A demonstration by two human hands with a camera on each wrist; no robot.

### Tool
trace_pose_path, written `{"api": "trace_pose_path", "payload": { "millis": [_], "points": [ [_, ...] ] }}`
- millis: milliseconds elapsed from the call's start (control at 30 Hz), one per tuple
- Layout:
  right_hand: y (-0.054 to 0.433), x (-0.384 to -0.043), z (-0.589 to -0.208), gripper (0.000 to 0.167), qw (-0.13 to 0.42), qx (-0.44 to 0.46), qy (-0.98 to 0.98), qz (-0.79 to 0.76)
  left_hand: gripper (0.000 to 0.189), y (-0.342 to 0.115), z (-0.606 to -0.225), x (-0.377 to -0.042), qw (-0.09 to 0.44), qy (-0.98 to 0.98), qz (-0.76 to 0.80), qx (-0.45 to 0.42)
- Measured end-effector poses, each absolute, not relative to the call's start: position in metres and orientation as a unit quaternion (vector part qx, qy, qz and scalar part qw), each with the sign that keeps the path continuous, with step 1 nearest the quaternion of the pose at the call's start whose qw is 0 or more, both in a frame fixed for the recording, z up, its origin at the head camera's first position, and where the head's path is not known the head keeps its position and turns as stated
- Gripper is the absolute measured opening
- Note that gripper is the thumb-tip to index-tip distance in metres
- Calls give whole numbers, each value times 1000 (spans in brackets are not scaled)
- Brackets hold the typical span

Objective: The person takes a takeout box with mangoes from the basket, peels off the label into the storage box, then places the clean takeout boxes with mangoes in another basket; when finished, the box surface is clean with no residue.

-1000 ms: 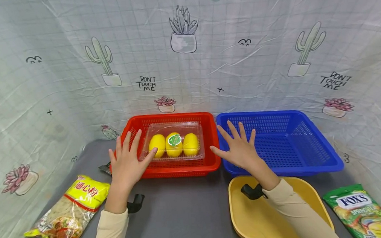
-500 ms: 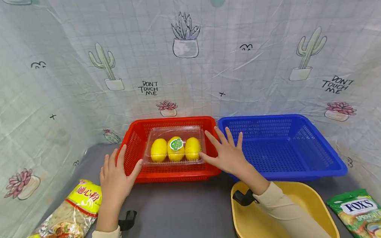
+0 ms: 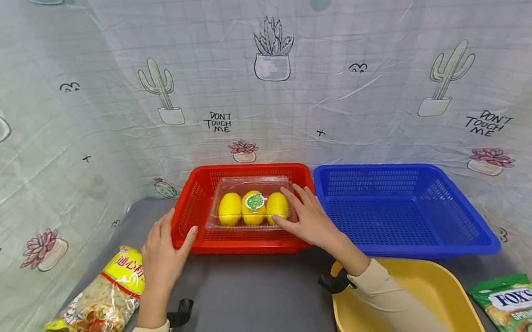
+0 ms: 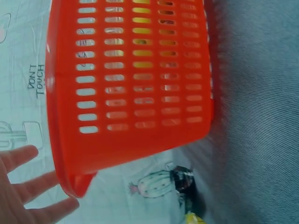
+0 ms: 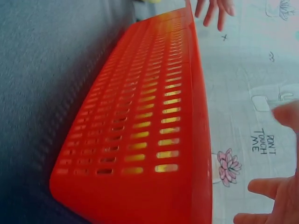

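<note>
A clear plastic box (image 3: pixel 272 180) with three yellow oval fruits (image 3: pixel 230 210) and a green-white label lies in a red basket (image 3: pixel 249 245). My left hand (image 3: pixel 163 251) is at the basket's left front corner, thumb apart from the other fingers. In the left wrist view its fingertips reach the rim (image 4: pixel 55 116) at the corner. Over the basket's right end, my right hand (image 3: pixel 312 221) has its fingers spread, overlapping the box's right edge in the head view. The right wrist view has its fingers (image 5: pixel 268 187) above the rim with a gap to it.
A blue basket (image 3: pixel 439 248) stands right of the red one, against the printed curtain (image 3: pixel 360 105). In front of it is a yellow tray (image 3: pixel 437 283), partly under my right forearm. A pasta bag (image 3: pixel 104 306) lies at left, a FOX'S candy bag (image 3: pixel 515 302) at right.
The left hand has moved left and down from over the basket to its left corner. The right hand has gone left, from the blue basket to the box's right end. The head view shifted slightly.
</note>
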State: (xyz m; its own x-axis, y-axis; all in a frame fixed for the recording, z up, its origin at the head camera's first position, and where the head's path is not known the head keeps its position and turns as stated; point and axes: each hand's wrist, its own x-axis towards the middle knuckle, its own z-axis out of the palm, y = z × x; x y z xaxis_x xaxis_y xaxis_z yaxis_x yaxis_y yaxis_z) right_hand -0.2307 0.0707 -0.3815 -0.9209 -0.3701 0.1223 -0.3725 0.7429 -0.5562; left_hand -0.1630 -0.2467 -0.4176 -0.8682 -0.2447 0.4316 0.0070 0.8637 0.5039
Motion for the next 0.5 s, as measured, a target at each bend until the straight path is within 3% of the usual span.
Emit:
{"api": "trace_pose_path", "payload": {
  "millis": [300,500],
  "points": [
    [64,-242,-397,66,-45,202,-880,427,77,-251,-430,-165,250,-923,-280,85],
    [59,-246,-398,77,-65,180,-885,425,84,-252,-441,-167,257,-916,-292,99]
  ]
}}
